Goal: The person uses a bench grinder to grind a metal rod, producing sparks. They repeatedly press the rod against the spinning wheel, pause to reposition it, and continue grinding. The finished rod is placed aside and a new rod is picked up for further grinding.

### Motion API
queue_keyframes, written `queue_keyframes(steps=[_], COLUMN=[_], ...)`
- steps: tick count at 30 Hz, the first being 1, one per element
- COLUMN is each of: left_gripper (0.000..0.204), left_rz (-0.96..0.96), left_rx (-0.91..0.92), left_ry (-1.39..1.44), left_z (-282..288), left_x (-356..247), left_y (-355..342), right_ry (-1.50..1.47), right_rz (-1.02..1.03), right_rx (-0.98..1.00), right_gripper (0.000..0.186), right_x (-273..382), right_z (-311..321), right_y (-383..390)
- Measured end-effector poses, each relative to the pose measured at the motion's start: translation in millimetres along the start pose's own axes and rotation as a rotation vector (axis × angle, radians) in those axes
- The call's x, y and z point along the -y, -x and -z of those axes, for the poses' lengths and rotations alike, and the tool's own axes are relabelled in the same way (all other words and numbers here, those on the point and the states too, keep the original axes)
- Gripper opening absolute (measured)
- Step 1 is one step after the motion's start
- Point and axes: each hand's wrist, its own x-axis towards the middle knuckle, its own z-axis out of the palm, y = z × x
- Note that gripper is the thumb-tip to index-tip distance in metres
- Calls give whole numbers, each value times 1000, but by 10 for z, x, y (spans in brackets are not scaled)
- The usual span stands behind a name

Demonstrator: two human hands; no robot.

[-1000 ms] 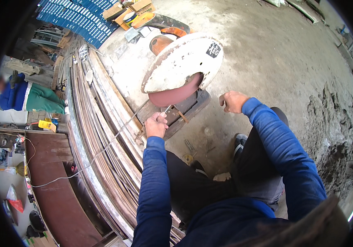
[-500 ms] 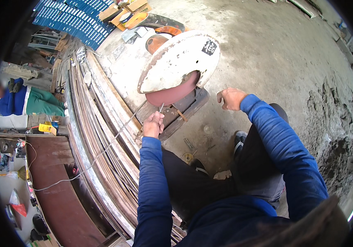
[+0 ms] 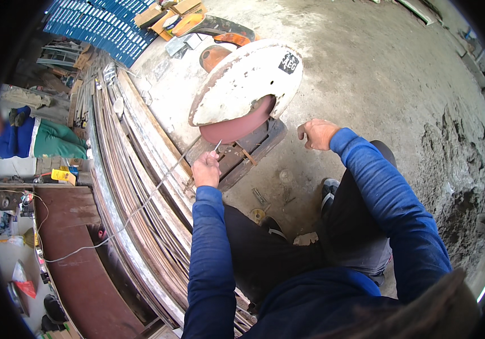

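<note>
My left hand (image 3: 206, 169) is closed in a pinch on a thin metal rod (image 3: 218, 144). Its tip points up at the lower edge of a reddish-brown abrasive disc (image 3: 237, 129); whether the two touch, I cannot tell. A large, chipped white guard (image 3: 242, 85) with a dark label covers the disc's upper part. Below sits the dark metal base (image 3: 260, 148) of the cutting machine. Right of the machine, my right hand (image 3: 318, 134) hangs loosely bent with nothing seen in it, a gap between thumb and fingers.
Long metal bars (image 3: 141, 169) lie along my left, crossed by a grey cable (image 3: 129, 221). Small metal pieces (image 3: 259, 196) lie on the floor near my shoes. A person (image 3: 33, 135) stands at the far left. Blue stacked pieces (image 3: 101, 28) and cardboard boxes (image 3: 189, 8) are at the back.
My left hand has shifted slightly left and down, and the rod's tip has drawn back a little. My right hand has stayed where it was.
</note>
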Motion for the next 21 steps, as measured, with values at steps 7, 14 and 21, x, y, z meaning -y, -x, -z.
queue_keyframes(steps=[7,14,21], left_gripper=[22,21,26], left_rz=[-97,-99,-202], left_rx=[-151,-223,-324], left_ry=[-316,-355,-358], left_z=[-21,-27,-90], left_x=[-11,-107,-40], left_y=[-46,-6,-36], right_ry=[-8,-11,-12], right_rz=[21,-1,1], right_rx=[-7,-3,12], right_gripper=[36,36,36], right_x=[7,22,27], right_z=[-10,-4,0], right_y=[-4,-7,-11])
